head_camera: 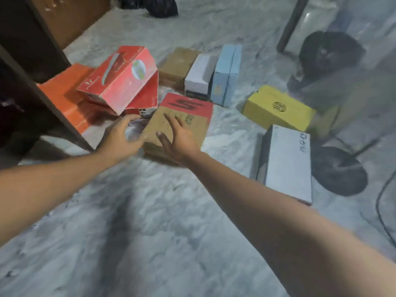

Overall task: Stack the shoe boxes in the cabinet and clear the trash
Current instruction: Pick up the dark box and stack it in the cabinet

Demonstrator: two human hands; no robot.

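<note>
So the floor (162, 221) is pale speckled stone with shoe boxes scattered all over it. Both arms reach out to the nearest one, a brown box with a red band (199, 129) lying flat around the middle of the floor.

The right hand (177, 138) is over its lid with the fingers spread; can't tell if the palm is actually down on the cardboard. The left hand (122, 136) is at the box's left side with the fingers curled in toward the corner. It's blurry there, so I can't say if it has a real hold on it.

Just left of that there's a red box (120, 78) sitting tilted on top of a second red box (145, 97), with an orange box (62, 93) beside them, right up against the dark wooden cabinet (32, 61) at the left edge of the floor.

Further back is a row: a plain brown box (177, 65), a white box (199, 76) and a light blue box (226, 76) standing on its side, all close together. Off to the right are a yellow box (276, 108) and, nearer, a grey-white box (287, 163). Next to that one is a dark round thing (338, 170), too blurry to name, and a black cable (383, 211) runs along the right edge.
</note>
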